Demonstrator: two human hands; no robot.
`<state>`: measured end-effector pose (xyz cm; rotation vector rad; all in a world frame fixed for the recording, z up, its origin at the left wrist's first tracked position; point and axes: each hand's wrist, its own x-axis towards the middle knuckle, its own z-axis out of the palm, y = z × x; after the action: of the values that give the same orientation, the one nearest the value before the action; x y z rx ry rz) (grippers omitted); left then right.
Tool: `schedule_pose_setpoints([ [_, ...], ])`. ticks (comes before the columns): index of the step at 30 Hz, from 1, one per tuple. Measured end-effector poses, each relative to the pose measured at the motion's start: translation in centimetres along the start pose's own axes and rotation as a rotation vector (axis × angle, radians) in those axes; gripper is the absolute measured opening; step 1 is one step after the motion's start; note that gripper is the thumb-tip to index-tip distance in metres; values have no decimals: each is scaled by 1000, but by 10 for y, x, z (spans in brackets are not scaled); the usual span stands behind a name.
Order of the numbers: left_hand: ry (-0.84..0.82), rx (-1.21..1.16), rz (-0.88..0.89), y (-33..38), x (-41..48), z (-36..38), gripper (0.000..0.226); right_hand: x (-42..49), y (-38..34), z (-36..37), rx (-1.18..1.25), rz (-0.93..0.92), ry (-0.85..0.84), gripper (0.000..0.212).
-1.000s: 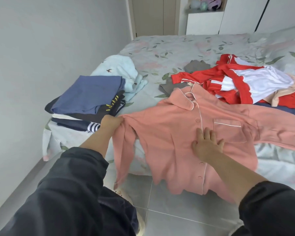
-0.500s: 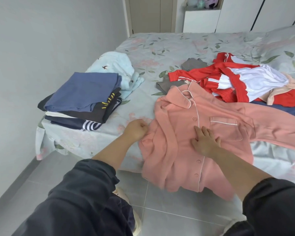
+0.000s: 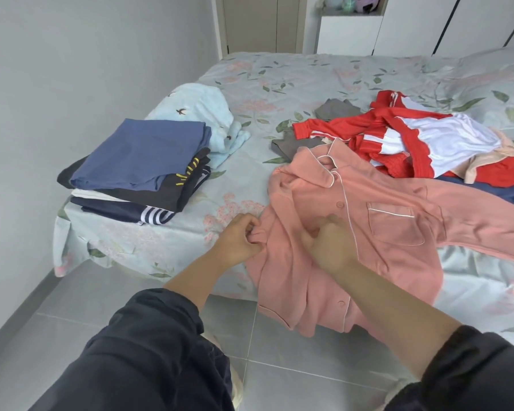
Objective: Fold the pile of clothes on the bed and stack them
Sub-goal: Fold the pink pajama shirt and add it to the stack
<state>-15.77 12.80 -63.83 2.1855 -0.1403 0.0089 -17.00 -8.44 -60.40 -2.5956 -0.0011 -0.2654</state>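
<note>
L sleeve of pink pyjama shirt [image 3: 398, 223] now folded in.
L hand [image 3: 238, 241] pinches the sleeve cloth, brought from by the folded stack [image 3: 137, 161] onto the shirt front at the bed [image 3: 309, 78] edge. R hand [image 3: 330, 247] shifted left, blurred, grip unclear. 1st fold approx. done; R sleeve still out.

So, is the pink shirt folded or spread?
Partly folded. The pink shirt has one side turned over the front; the other sleeve lies stretched out on the bed.

Matt soft cloth pink pyjama shirt [image 3: 368, 232]
</note>
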Motion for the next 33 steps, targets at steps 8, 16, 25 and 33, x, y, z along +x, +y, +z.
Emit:
schedule_pose_setpoints([
  [8, 293, 542, 369, 11, -5, -8, 16, 13, -10, 4, 260, 211, -304, 16],
  [16, 460, 504, -49, -9, -6, -21, 17, 27, 6, -23, 965, 800, -315, 22],
  [25, 286, 34, -79, -4, 7, -17, 21, 12, -35, 4, 263, -307, -156, 28],
  [33, 243, -122, -181, -7, 9, -24, 27, 30, -70, 39, -236, -132, -336, 38],
])
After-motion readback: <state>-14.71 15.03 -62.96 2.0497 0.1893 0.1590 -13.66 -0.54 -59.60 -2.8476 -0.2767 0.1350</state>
